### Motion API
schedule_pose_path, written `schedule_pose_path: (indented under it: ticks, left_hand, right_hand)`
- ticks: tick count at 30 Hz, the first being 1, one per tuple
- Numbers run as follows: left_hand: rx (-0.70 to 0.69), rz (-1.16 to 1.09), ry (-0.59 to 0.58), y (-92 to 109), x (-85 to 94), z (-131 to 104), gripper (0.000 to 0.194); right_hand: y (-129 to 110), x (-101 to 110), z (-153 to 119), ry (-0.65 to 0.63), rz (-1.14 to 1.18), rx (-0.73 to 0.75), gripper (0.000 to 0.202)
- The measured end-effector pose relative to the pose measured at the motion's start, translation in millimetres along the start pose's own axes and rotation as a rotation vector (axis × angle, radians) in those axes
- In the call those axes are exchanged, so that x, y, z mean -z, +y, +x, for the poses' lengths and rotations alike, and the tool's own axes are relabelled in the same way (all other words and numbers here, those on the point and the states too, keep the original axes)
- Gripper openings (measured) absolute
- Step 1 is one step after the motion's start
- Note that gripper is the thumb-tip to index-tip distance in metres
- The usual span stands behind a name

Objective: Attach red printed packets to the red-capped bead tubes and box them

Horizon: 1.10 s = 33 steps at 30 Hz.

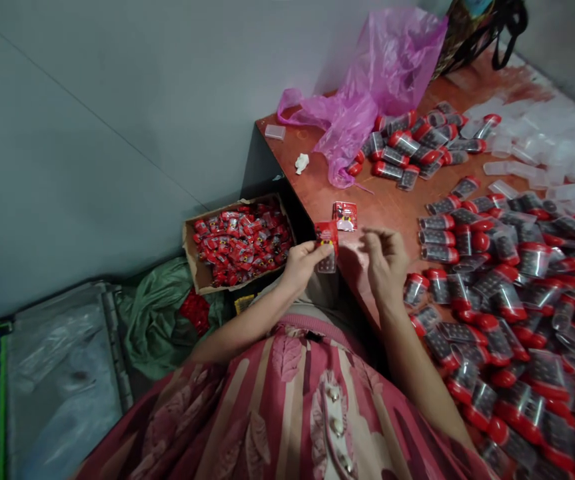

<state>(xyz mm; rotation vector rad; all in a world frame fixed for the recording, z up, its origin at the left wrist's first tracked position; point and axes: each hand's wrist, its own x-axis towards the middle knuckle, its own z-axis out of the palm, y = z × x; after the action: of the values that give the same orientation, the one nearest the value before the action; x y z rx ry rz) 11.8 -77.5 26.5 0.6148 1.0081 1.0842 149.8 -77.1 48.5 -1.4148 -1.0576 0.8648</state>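
Observation:
My left hand [301, 265] pinches a small pack [326, 260] with a red printed top and a clear, dark-dotted lower part, just off the table's edge. My right hand [386, 263] hovers to its right over the table edge, fingers curled toward the thumb; whether anything small is between them I cannot make out. Behind the pack, a stack of red printed cards [346, 216] lies on the table. Many clear containers with red caps and dark dotted contents [497, 280] are heaped to the right of my right hand.
The reddish table [312, 190] carries a pink plastic bag [362, 93], a crumpled white scrap [302, 163], a clear lid-like piece [274, 132] and clear empty cases [542, 147]. Below left stands a cardboard box [190, 250] of red packs, beside a green bag [157, 313] and grey crate [112, 340].

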Motion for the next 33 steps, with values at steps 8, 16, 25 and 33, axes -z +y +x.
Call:
schedule_pose_path:
  ticks: [8,16,25,33]
  left_hand:
    - [0.097,-0.330,0.032,7,-15.0,7,0.040]
    - [0.106,-0.245,0.002,4,-12.4,4,0.033]
    - [0.132,-0.273,-0.040,-3,-17.8,-9,0.033]
    - [0.114,-0.294,-0.073,-1,-8.3,-13,0.034]
  right_hand:
    - [14,-14,-44,-0.115,0.221,-0.253,0.025]
    - [18,-12,-50,-0.082,0.189,-0.220,0.022]
    - [10,-17,-44,-0.050,0.332,-0.267,0.022]
    - [22,-13,-40,-0.094,0.445,-0.405,0.025]
